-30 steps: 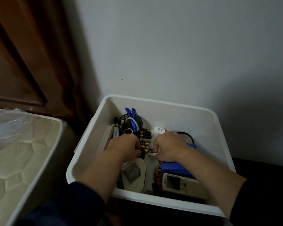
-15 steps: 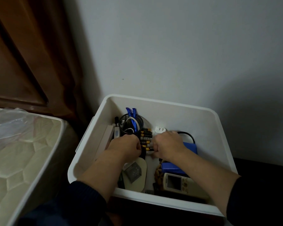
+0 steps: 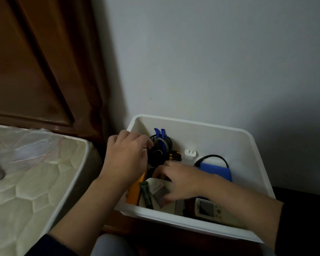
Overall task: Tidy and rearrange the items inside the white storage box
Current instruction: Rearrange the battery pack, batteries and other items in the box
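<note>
The white plastic storage box (image 3: 248, 143) sits against the wall. The left hand (image 3: 126, 157) curls around a black coiled cable bundle (image 3: 158, 152) at its back-left; the right hand (image 3: 181, 180) lies flat, fingers spread, on small items. The bundle is judged light and floppy, so it should be gripped around the whole coil.

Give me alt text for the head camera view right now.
Two bare hands reach into a white storage box by a wall: the left hand at a dark cable bundle in its far left corner, the right hand lower among clutter. Batteries, a blue case and a remote control lie inside.
</note>
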A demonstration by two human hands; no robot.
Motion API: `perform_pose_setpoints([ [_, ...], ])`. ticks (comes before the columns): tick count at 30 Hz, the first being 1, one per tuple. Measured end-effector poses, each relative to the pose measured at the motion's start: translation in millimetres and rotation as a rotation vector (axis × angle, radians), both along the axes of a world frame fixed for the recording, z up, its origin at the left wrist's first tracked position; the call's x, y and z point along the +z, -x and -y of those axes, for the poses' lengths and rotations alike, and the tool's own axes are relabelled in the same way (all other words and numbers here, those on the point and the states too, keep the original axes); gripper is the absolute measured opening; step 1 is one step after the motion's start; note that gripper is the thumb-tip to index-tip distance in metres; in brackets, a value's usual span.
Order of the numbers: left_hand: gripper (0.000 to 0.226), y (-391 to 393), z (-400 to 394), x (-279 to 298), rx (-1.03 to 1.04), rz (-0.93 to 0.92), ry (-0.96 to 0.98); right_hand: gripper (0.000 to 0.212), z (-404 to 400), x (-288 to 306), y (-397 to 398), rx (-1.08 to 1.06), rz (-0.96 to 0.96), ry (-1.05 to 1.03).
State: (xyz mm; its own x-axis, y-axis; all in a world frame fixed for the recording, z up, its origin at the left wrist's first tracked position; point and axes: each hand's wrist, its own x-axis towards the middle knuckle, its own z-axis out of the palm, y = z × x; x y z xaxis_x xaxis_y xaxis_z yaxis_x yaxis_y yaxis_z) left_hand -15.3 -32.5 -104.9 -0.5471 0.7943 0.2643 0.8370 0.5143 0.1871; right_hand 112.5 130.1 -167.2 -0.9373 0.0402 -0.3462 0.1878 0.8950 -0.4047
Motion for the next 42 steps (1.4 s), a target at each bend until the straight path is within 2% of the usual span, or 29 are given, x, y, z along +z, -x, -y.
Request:
perform_pose_setpoints([
  [1, 0.037, -2, 3, -4, 0.06, 0.009, 0.006, 0.083, 7, -2, 2, 0.027, 0.036, -0.077],
  [3, 0.05, -9, 6, -14, 0.15, 0.041, 0.093, 0.087, 18, -5, 3, 0.039, 0.064, -0.182],
  [7, 0.062, -16, 4, -25, 0.143, -0.072, 0.231, 0.072, 22, -7, 1, -0.022, 0.079, -0.171],
  [10, 0.057, -13, 2, -24, 0.166, -0.069, 0.28, 0.062, 19, -6, -5, -0.089, 0.059, -0.119],
  [13, 0.049, -14, 2, -26, 0.165, -0.086, 0.332, 0.029, 9, -2, -15, -0.132, -0.015, -0.005],
  [17, 0.046, -15, 1, -27, 0.173, -0.106, 0.358, 0.026, -22, 4, -33, -0.415, -0.081, 0.192],
  [19, 0.044, -15, 0, -28, 0.176, -0.127, 0.371, 0.025, -40, 5, -41, -0.552, -0.126, 0.146],
  [21, 0.045, -15, 0, -28, 0.179, -0.133, 0.382, 0.025, -53, 2, -46, -0.613, -0.094, 0.073],
  [25, 0.047, -16, 1, -26, 0.185, -0.132, 0.38, 0.021, -51, -12, -44, -0.594, -0.01, -0.006],
  [31, 0.043, -16, 1, -25, 0.187, -0.123, 0.387, 0.035, -47, -16, -26, -0.53, 0.106, -0.039],
  [36, 0.042, -17, 1, -24, 0.193, -0.119, 0.39, 0.029, -41, -16, -13, -0.413, 0.257, -0.063],
  [42, 0.043, -17, 0, -24, 0.19, -0.116, 0.396, 0.022, -28, -24, -14, -0.379, 0.161, -0.163],
])
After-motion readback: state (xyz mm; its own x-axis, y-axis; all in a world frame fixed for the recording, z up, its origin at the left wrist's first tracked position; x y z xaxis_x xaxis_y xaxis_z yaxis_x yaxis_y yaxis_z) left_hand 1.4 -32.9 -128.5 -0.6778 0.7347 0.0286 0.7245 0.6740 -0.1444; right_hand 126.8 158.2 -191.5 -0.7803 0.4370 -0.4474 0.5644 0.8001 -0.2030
